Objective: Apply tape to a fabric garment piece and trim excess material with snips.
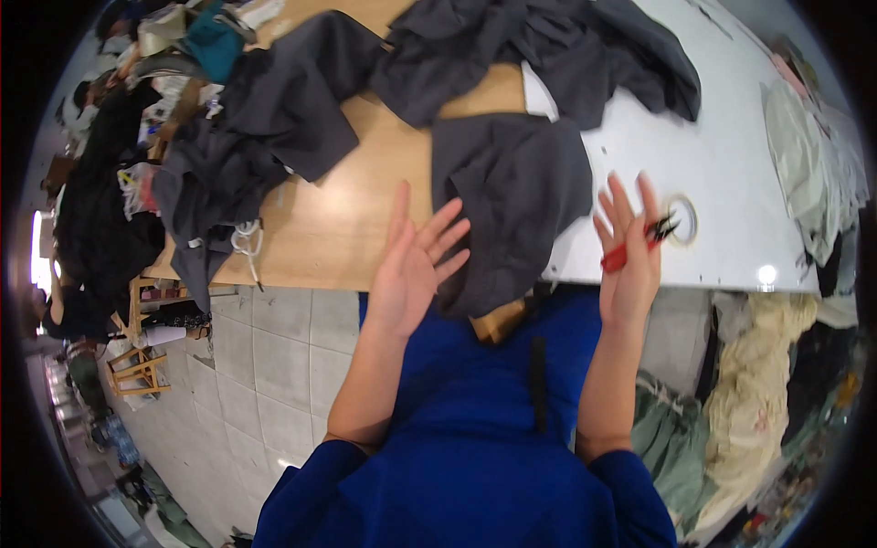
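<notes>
1. The person wears a blue top [466, 438].
2. The left hand [411, 265] is open and flat, palm up, holding nothing. Its fingertips touch the edge of a dark grey cloth [512, 201].
3. The right hand [630, 251] has its fingers spread wide, but it grips small red snips [639, 242] against the palm.
4. The grey cloth lies on the table [347, 219], hanging over the near edge between both hands.
5. More dark clothes [548, 46] are piled farther back.

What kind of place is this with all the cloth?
Probably a sewing or garment workshop. Dark grey fabric pieces lie piled on a long worktable, the right hand holds small red thread snips, and more cloth heaps sit beside it.
</notes>
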`<action>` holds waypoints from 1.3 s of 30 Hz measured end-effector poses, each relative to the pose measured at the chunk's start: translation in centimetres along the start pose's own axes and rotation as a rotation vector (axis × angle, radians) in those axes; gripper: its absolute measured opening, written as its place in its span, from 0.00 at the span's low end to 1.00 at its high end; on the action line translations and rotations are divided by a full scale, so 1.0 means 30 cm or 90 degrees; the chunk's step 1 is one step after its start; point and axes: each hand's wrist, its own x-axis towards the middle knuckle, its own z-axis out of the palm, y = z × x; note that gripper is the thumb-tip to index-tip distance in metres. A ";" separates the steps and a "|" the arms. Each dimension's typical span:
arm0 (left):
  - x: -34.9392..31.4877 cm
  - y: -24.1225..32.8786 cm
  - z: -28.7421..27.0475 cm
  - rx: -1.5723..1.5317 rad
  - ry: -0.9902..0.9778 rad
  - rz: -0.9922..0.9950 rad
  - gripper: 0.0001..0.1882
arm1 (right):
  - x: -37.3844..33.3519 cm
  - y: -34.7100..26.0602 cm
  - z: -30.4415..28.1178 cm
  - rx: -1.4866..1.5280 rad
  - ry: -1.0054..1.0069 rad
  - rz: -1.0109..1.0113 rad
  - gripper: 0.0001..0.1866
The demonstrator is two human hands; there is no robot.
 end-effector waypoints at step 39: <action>-0.053 -0.152 0.123 0.058 -0.203 0.170 0.24 | 0.165 0.024 0.055 0.094 -0.293 -0.004 0.28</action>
